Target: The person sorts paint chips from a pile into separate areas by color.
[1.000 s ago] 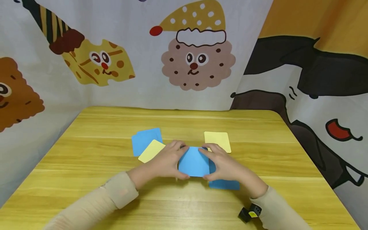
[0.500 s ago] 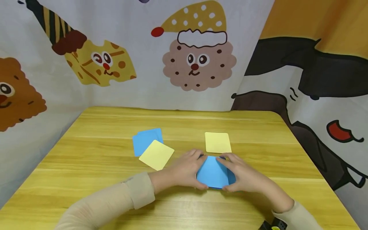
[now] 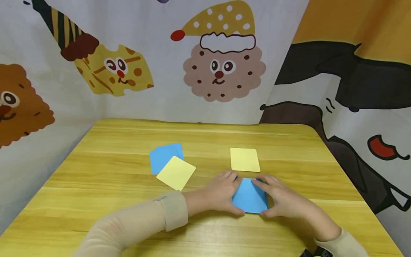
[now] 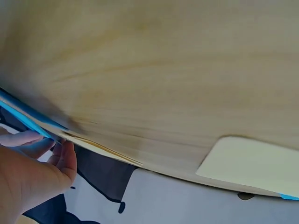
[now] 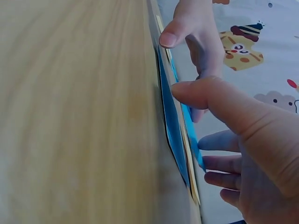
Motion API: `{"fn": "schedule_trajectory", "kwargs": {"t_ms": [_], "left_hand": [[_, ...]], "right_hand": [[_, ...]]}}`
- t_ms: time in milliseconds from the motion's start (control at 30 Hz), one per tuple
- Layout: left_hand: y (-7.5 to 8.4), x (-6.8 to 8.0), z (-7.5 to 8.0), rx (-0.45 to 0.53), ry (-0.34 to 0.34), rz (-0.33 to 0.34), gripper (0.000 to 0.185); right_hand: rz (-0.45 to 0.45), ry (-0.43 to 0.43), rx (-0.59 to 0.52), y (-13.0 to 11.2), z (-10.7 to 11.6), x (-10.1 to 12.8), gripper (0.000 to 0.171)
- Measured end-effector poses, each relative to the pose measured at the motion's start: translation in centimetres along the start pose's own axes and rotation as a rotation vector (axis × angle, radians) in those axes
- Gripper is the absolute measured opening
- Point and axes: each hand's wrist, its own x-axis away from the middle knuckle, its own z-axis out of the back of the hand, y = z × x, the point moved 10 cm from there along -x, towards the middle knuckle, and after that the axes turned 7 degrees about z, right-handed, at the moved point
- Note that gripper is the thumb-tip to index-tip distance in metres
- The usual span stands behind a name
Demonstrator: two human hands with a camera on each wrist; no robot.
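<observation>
A blue paper square [image 3: 249, 196] is held at its two side edges, low over the yellow wooden tabletop [image 3: 112, 171], at about 5 o'clock from the tabletop's middle. The left hand [image 3: 221, 194] pinches its left edge, thumb beneath and fingers curled above; the right hand [image 3: 282, 200] pinches the right edge likewise. In the right wrist view a second blue sheet [image 5: 174, 135] is seen lying flat under the held one. Corners are best matched before any pressure is applied, and the grip kept light so the paper is not creased. A yellow square [image 3: 244, 159] lies at 12 o'clock of the hands; another yellow square [image 3: 176, 172] overlaps blue squares [image 3: 162, 155] at 10 o'clock.
</observation>
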Motion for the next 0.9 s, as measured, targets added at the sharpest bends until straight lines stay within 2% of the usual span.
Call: {"fn": "schedule_trajectory", "kwargs": {"t_ms": [133, 333, 633, 900], "left_hand": [[0.3, -0.3, -0.4, -0.02, -0.007, -0.004, 0.11], [0.3, -0.5, -0.8, 0.003, -0.005, -0.005, 0.108], [0.2, -0.4, -1.1, 0.014, -0.023, -0.006, 0.104], [-0.3, 0.0, -1.2, 0.04, -0.044, -0.011, 0.108]], "right_hand": [[-0.004, -0.017, -0.005, 0.4, -0.2, 0.2, 0.092], [-0.019, -0.047, -0.03, 1.1, -0.6, 0.3, 0.091], [-0.035, -0.08, -0.08, 1.6, -1.1, 0.3, 0.089], [-0.045, -0.084, -0.088, 1.5, -1.2, 0.5, 0.092]]}}
